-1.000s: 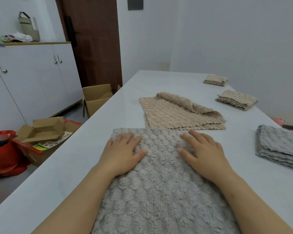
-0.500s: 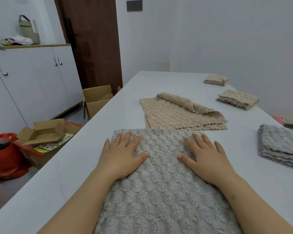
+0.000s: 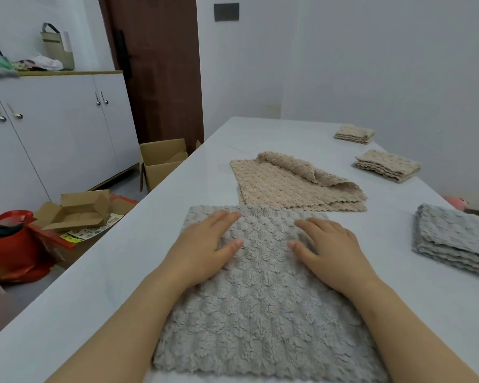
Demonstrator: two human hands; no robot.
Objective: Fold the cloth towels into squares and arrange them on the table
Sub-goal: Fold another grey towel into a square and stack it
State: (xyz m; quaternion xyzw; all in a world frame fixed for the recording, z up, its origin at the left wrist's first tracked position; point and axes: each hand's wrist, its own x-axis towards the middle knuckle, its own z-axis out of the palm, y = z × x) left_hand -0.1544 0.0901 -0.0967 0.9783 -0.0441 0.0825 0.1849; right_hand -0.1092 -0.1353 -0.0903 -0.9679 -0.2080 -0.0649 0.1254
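A grey fluffy towel (image 3: 263,308) lies flat on the white table (image 3: 100,294) right in front of me. My left hand (image 3: 202,247) rests palm down on its far left part, fingers together. My right hand (image 3: 332,252) presses flat on its far right part. Neither hand grips the cloth. Beyond it lies a beige towel (image 3: 293,186), unfolded, with its far edge flipped over. A folded grey stack (image 3: 456,241) sits at the right. Two folded beige stacks (image 3: 387,165) (image 3: 354,134) lie farther back on the right.
The table's left edge runs diagonally; past it on the floor are open cardboard boxes (image 3: 161,161) (image 3: 80,211) and a red bag (image 3: 11,244). White cabinets (image 3: 53,134) stand at the left. A pink object (image 3: 456,203) lies at the table's right edge.
Both hands have slid slightly along the grey towel, fingers drawn closer together. The towels have not shifted.
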